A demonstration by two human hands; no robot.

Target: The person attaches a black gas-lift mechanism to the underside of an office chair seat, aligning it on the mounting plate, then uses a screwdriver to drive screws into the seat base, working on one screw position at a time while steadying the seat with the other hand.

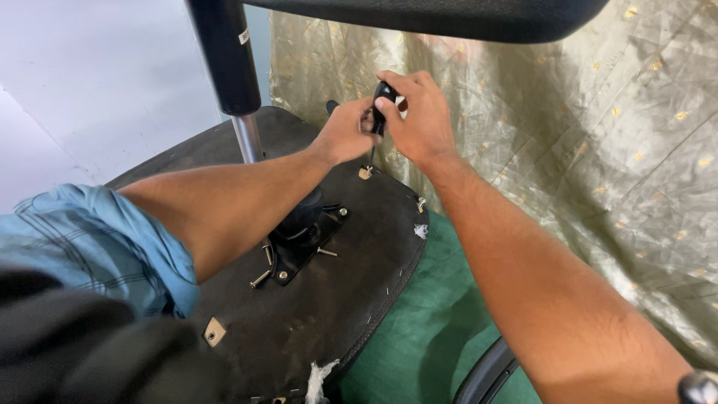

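Right hand (pixel 419 120): closed around the black handle of a screwdriver (pixel 382 105), fingers wrapped over its top.
Left hand (pixel 345 133): curled shut just beside the right, touching the lower part of the handle.
Screwdriver: upright between both hands; its thin shaft runs down to a small square plate (pixel 366 173) directly below them.
Seat underside (pixel 329 307): dark, worn board beneath the forearms, edge frayed with white stuffing showing toward the body.
Bracket (pixel 299 239): black metal mount under the left forearm, with loose bolts (pixel 262 278) lying beside it.
Post (pixel 228 67): black and chrome column left of the hands, beyond the left arm.
Cloth (pixel 598 164): gold fabric behind and right of the hands; green fabric under the right forearm.
Handling: the screwdriver looks light and stiff, its smooth handle liable to slip; best gripped high on the handle with a second hand steadying low. The seat looks heavy and rigid.
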